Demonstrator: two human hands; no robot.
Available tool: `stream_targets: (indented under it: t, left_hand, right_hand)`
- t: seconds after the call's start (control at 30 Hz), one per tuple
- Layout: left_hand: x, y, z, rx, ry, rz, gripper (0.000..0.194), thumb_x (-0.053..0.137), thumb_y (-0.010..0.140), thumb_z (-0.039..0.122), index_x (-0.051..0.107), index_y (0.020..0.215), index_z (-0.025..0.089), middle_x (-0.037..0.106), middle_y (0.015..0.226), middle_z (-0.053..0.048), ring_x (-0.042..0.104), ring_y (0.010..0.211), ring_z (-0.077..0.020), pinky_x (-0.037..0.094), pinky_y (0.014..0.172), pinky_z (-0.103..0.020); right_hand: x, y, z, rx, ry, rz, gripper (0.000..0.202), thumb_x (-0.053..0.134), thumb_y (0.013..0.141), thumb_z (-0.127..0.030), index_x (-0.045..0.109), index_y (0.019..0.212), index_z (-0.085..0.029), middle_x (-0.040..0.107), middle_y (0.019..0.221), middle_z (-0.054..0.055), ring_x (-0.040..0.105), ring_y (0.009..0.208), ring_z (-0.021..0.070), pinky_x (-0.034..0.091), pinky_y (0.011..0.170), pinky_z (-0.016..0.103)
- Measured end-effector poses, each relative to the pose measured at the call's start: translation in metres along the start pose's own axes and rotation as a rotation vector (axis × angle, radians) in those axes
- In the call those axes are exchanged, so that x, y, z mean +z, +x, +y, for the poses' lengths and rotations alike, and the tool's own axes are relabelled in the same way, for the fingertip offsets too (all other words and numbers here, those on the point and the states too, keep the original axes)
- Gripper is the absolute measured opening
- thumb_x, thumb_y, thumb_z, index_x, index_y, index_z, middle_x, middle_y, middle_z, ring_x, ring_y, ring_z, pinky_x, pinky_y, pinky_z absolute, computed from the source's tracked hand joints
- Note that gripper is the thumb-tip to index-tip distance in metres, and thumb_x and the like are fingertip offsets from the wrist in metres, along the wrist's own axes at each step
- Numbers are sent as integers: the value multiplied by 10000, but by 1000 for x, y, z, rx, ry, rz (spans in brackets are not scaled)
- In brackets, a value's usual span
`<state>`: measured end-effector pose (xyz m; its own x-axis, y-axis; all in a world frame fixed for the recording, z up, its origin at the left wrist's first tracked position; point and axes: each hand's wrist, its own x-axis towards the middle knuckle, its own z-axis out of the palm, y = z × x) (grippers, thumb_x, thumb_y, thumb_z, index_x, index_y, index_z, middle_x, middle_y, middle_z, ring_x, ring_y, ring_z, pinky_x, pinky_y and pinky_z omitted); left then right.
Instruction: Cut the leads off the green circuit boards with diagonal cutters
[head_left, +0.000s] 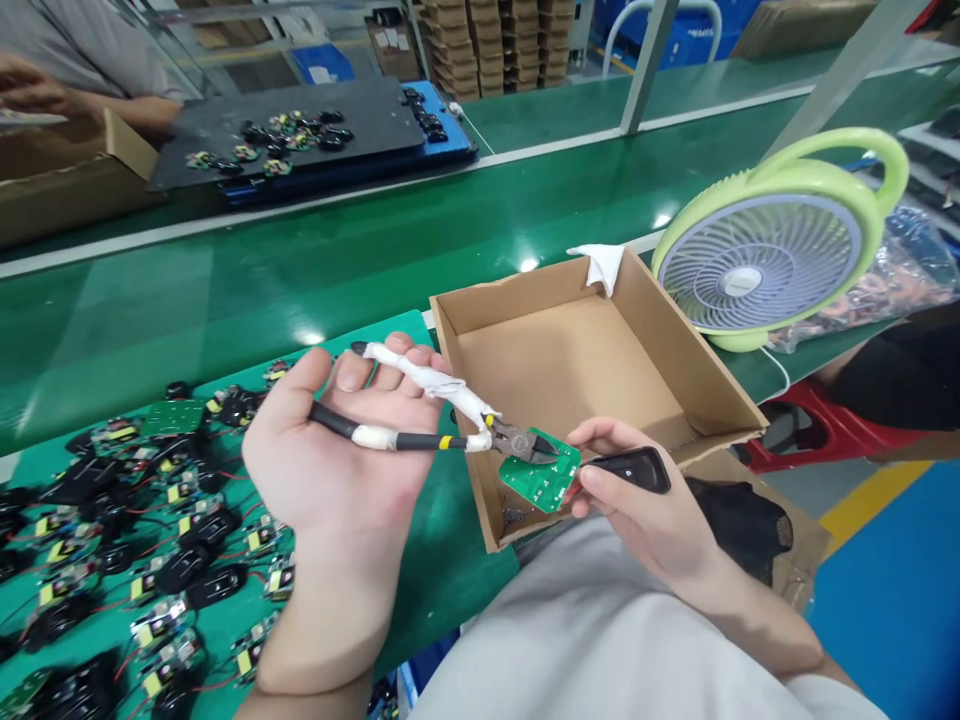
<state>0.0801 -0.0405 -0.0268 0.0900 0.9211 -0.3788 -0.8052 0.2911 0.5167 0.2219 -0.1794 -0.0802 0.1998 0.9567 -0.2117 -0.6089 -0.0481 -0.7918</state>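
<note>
My left hand (pixel 360 440), palm up, holds a pair of cutting pliers (pixel 517 440); its fingers curl at the handle wrapped in white tape, and the other, black handle lies across the palm. The plier jaws rest at the face of a green circuit board (pixel 544 480). My right hand (pixel 645 500) grips that board by its right edge between thumb and fingers, along with a black plastic housing (pixel 634 469) lying against the fingers. The board's underside is hidden. Both hands are above the near edge of an open cardboard box (pixel 720 420).
Many wired circuit boards with black housings (pixel 187 560) cover the green mat at left. A green fan (pixel 765 240) stands behind the box at right. Across the green bench, a dark board (pixel 375 120) carries more assemblies, near another person's arm (pixel 135 110). A red stool (pixel 825 425) stands at right.
</note>
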Motion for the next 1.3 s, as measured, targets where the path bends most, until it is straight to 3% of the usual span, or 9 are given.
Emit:
stream_targets:
  t: [0.3,0.57,0.73,1.07,1.3]
  left_hand:
    - [-8,1,1,75,13,-89,291,492,842,273,337,616,174,532,732,-54,601,688,-148,564,665,-310]
    - [-7,1,0,27,-17,-42,270,497,839,270,344,639,171,528,747,-57,603,704,-157,563,673,-332]
    - [-8,-1,-1,70,-14,-49,291,488,851,256,342,614,172,530,729,-64,607,697,-159,564,670,-332]
    - [-10,-4,-4,143,-35,-90,312,483,853,262,394,572,158,521,723,-63,594,702,-147,561,704,-315]
    - [-9,-6,-6,127,-30,-93,314,488,841,246,379,559,163,509,719,-60,592,693,-155,555,669,-312]
  right_hand:
    - [1,3,2,10,27,-13,161,845,829,-239,748,954,-205,754,758,-17,727,649,78,608,618,120]
    - [0,2,2,2,47,-27,146,841,839,-233,756,957,-214,764,765,-28,735,658,69,613,636,105]
    - [0,2,6,-50,31,-9,136,833,851,-236,755,961,-216,760,798,-34,743,677,72,624,648,110]
    - [0,1,22,-325,-146,-46,169,724,932,-161,694,1059,-269,733,940,-15,772,845,112,643,814,193]
    - [-1,6,30,-720,-523,-2,291,664,892,-48,642,1109,-240,637,1051,55,729,803,147,660,731,278]
